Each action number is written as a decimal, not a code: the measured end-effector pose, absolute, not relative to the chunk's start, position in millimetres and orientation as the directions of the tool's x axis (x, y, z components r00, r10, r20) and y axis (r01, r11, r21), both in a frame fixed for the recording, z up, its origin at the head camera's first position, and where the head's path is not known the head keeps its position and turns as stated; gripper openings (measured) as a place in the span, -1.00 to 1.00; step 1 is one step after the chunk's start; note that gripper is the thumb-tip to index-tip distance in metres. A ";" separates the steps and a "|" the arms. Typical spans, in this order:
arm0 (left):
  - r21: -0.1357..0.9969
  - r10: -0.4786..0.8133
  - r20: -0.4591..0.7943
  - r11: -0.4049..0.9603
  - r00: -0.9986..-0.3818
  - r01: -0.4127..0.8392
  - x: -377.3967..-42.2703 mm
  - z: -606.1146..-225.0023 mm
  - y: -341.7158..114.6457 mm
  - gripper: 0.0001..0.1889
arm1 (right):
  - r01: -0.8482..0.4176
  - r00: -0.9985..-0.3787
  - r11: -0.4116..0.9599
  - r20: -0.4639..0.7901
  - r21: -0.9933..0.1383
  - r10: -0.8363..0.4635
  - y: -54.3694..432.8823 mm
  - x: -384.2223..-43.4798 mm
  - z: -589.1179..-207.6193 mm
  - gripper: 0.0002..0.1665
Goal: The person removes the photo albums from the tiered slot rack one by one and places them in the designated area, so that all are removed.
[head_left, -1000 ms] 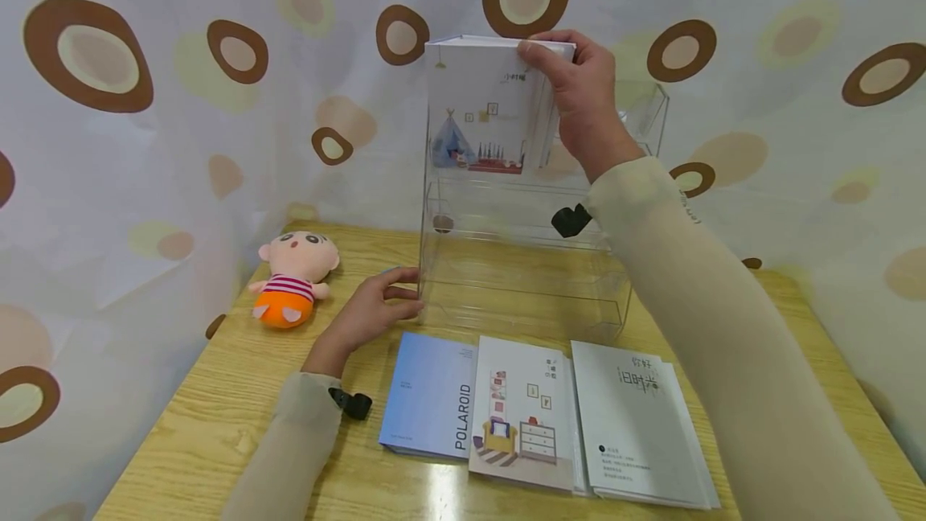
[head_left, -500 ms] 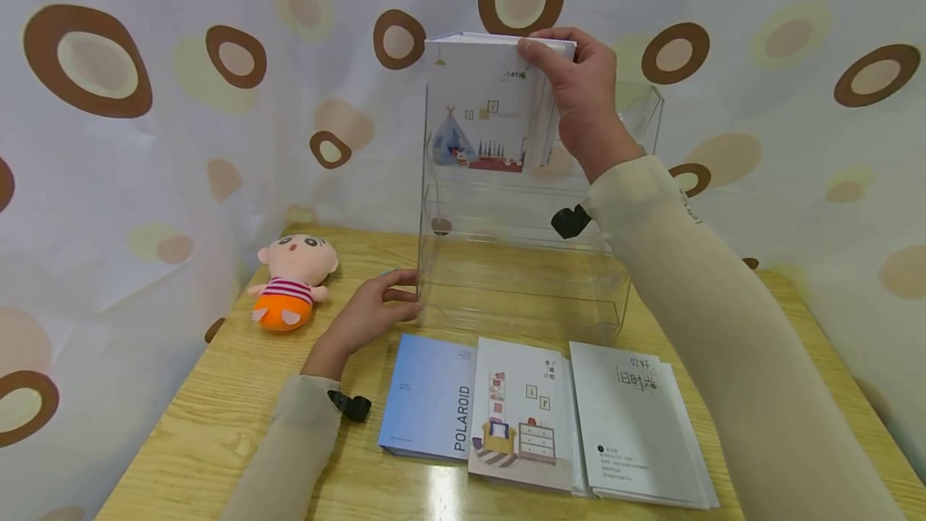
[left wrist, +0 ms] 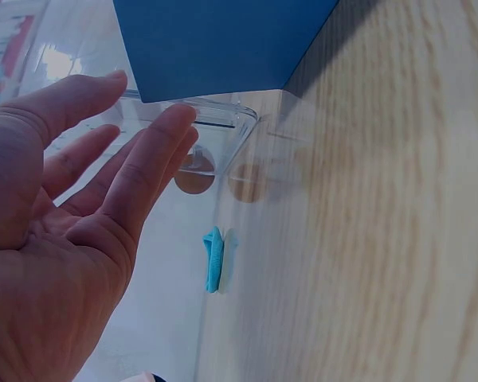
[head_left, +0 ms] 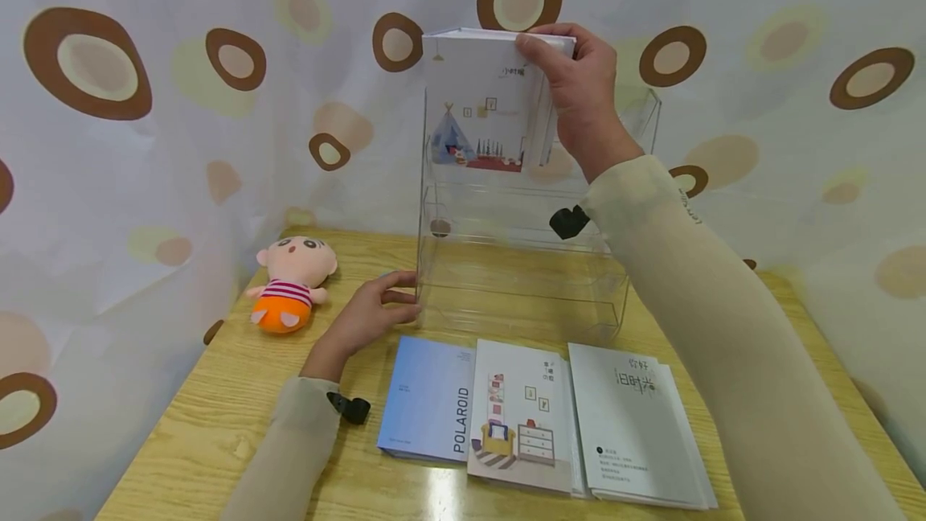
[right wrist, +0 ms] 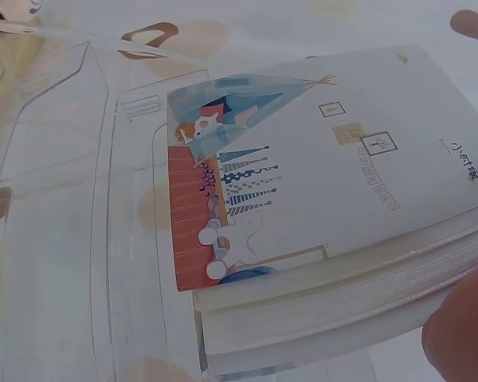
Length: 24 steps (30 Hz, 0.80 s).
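Observation:
A clear acrylic rack (head_left: 521, 292) with several tiers stands on the table. At its top my right hand (head_left: 584, 99) grips a thick white book (head_left: 477, 95) by the upper right corner, thumb on the front cover. The cover bears a blue tent drawing, and its page edges (right wrist: 342, 310) show in the right wrist view. My left hand (head_left: 372, 308) touches the rack's lower left side with relaxed fingers. In the left wrist view, that hand (left wrist: 72, 215) has its fingers slightly bent at the clear wall.
In front of the rack lie a blue POLAROID book (head_left: 427, 400), a white book with an armchair drawing (head_left: 521, 416) and a grey-white book (head_left: 629, 424). A plush doll (head_left: 289, 284) lies at the left. A small teal piece (left wrist: 214, 261) is by the rack.
The white book and my right hand have risen very slightly against the rack. My left hand stays at the rack's side. The head view has shifted a little.

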<state>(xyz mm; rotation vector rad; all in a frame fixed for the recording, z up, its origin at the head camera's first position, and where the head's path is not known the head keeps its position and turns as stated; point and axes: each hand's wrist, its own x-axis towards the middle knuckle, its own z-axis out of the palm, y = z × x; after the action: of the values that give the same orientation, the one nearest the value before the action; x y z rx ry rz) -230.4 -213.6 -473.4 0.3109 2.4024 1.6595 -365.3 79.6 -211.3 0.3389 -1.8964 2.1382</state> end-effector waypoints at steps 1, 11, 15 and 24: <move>0.937 0.285 -0.049 0.346 -0.957 0.055 -230.4 -473.6 -213.8 -0.33 | -0.347 -0.938 -0.107 0.345 -0.932 0.045 79.6 -364.9 -210.9 -0.85; 0.933 0.281 -0.042 0.353 -0.959 0.063 -231.7 -475.1 -215.4 -0.33 | -0.334 -0.942 -0.089 0.328 -0.938 0.072 79.4 -358.3 -207.1 -0.82; 0.931 0.281 -0.040 0.358 -0.959 0.066 -231.3 -475.7 -214.6 -0.33 | -0.332 -0.942 -0.086 0.326 -0.939 0.083 80.6 -354.9 -206.5 -0.80; 0.929 0.284 -0.042 0.364 -0.958 0.067 -234.1 -475.5 -213.5 -0.34 | -0.314 -0.945 -0.081 0.303 -0.946 0.125 89.2 -347.8 -204.1 -0.77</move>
<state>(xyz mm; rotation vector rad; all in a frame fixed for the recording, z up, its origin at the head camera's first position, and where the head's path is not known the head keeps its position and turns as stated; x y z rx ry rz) -234.1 -213.5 -475.5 0.3169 2.4272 1.6389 -347.8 89.2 -204.1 0.2046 -1.8994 2.1017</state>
